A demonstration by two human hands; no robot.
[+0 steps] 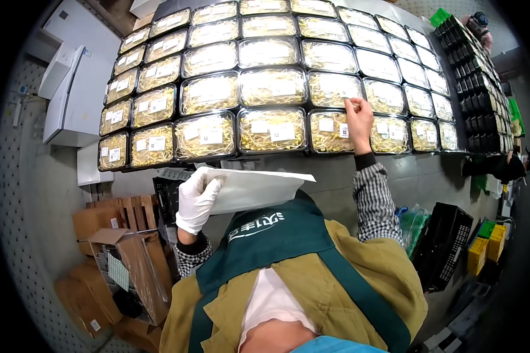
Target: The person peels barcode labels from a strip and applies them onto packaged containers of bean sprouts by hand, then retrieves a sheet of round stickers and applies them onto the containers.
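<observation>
My left hand (195,200), in a white glove, is closed on the edge of a white paper sheet (256,188) held in front of my apron. My right hand (359,120) is bare, with thumb and fingertips pinched together; anything between them is too small to make out. It hovers over a clear-lidded black tray of bean sprouts (324,134) in the front row, fingertips reaching a second-row tray (333,88). White stickers (282,132) show on many lids, including the front-row tray left of my right hand.
Rows of similar sprout trays (206,136) cover the table. Tall stacks of black trays (483,100) stand at the right, with another person (480,26) behind. Cardboard boxes (129,265) lie at lower left; a black crate (443,244) and yellow bins (486,247) are at lower right.
</observation>
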